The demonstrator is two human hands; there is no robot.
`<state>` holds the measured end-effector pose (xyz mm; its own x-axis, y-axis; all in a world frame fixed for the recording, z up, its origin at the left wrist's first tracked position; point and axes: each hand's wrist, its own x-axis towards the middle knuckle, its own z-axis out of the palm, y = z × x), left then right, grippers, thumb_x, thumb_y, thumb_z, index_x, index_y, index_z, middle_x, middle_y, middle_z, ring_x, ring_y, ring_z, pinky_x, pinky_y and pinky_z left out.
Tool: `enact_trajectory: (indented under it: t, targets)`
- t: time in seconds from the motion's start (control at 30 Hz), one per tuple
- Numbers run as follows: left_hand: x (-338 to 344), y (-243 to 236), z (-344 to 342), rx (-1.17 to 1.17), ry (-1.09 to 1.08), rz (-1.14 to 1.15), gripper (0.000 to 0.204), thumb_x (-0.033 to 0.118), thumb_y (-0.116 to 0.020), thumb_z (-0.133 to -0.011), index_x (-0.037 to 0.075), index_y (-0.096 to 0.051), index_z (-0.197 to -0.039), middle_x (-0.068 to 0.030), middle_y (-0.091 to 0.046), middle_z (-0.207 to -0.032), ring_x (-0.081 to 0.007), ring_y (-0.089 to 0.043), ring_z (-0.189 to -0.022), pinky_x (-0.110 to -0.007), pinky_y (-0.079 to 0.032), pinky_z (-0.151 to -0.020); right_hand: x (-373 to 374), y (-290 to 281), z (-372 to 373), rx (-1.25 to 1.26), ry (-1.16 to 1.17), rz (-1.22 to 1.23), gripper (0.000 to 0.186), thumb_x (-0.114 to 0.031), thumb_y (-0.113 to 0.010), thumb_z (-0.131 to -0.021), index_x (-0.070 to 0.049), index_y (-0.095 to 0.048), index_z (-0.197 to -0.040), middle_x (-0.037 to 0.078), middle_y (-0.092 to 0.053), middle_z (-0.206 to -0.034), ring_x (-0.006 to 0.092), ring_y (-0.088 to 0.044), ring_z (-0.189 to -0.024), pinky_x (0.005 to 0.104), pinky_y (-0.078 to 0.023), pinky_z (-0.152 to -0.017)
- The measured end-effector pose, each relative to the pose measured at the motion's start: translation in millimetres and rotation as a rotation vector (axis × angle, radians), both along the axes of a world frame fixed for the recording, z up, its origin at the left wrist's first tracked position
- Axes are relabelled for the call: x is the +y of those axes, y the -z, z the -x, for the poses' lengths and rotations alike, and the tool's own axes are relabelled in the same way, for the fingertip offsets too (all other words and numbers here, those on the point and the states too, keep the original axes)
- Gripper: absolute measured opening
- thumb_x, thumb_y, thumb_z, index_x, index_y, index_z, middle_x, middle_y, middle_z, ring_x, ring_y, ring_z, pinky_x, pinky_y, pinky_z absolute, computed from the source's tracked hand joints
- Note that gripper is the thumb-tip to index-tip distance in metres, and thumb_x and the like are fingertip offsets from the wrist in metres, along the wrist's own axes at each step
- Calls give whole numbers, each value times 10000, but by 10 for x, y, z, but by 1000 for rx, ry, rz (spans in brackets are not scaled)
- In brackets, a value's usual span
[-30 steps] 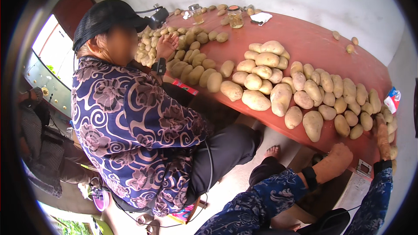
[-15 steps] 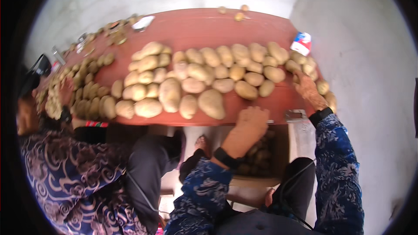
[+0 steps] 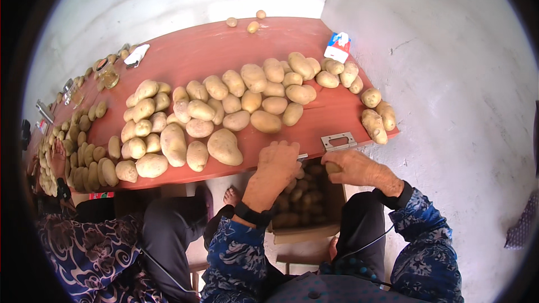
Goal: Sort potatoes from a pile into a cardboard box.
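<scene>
My right hand (image 3: 359, 169) is closed on a potato (image 3: 333, 167), above a cardboard box (image 3: 314, 231) at the table's front edge. Inside the box lie several potatoes (image 3: 306, 199). My left hand (image 3: 276, 169) is at the table edge just left of the box opening. Its fingers are curled, and whatever they may hold is hidden. Potatoes (image 3: 224, 146) of mixed sizes lie in rows on the red table (image 3: 196, 39). A small group of potatoes (image 3: 374, 124) rests at the table's right end. A metal hinge (image 3: 338, 141) is on the edge near my right hand.
A tissue pack (image 3: 338, 47) stands at the table's far right, by the wall. Glass jars (image 3: 108, 74) and a white cloth or paper (image 3: 137, 56) are at the far left. Another person's hand (image 3: 58, 159) is among potatoes on the left; that person's knee is beside mine.
My right hand has come from the potatoes at the table's right end to the box, now with a potato in it. My left hand stays near the table edge. The view has shifted right.
</scene>
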<state>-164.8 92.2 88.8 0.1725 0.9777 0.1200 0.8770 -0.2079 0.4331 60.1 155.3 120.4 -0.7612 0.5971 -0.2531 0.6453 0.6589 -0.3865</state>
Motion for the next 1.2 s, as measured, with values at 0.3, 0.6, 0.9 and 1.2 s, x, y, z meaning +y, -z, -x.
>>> enact_trajectory:
  t: [0.3, 0.6, 0.9, 1.2]
  targets:
    - [1, -2, 16, 9, 10, 1, 301, 149, -680, -812, 61, -557, -1072, -139, -600, -1009, -355, -573, -972, -479, -456, -825, 195, 224, -25, 158, 38, -170, 322, -215, -696, -830, -69, -607, -1103, 162, -648, -1008, 383, -643, -939, 475, -524, -824]
    - [-23, 41, 17, -13, 24, -84, 302, 162, -692, -809, 62, -561, -1062, -135, -608, -996, -355, -575, -971, -485, -457, -812, 933, 223, 21, 271, 263, -585, 374, -113, -728, -771, -74, -599, -1120, 175, -568, -1147, 380, -557, -1098, 479, -508, -870]
    - [32, 13, 14, 47, 6, -8, 271, 171, -707, -807, 59, -565, -1010, -152, -621, -951, -371, -605, -931, -499, -489, -769, 1695, 212, 170, 65, 386, -778, 576, -173, -741, -770, -118, -521, -1300, 197, -462, -1343, 405, -442, -1263, 524, -376, -1050]
    - [53, 30, 17, 51, 6, -9, 281, 188, -714, -803, 59, -572, -1008, -149, -632, -954, -366, -611, -935, -488, -504, -763, 2039, 327, 350, -75, 367, -912, 484, -183, -669, -808, -152, -564, -1279, 231, -395, -1453, 400, -324, -1394, 568, -238, -1133]
